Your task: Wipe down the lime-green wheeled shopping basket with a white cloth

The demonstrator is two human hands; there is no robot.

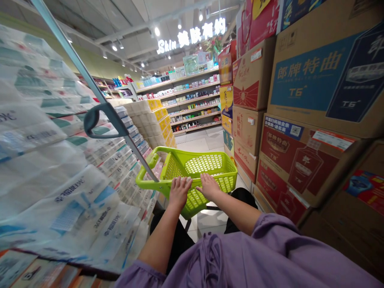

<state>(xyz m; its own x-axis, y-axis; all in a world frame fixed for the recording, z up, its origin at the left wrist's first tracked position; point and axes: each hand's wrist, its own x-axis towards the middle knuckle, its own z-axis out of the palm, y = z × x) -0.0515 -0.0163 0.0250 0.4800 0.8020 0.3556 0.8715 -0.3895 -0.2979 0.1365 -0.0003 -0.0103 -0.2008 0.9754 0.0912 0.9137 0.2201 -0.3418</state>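
A lime-green plastic shopping cart (228,175) with lattice walls stands right in front of me. No goods show in the part of its basket that I can see. My left hand (178,195) is on the near rim, its fingers bent over the edge. To the right of it, my right hand (211,190) lies on the same rim with its fingers over the edge and the thumb apart. A slanting metal pole with a grey handle (108,120) passes across the view at the cart's left end.
Wrapped tissue packs (81,200) are piled high close on the left. Stacked cardboard cartons (309,80) form a wall close on the right. Ahead, a tiled aisle (199,140) leads past yellow-and-white packs (160,124) to shelves (195,96) of small goods.
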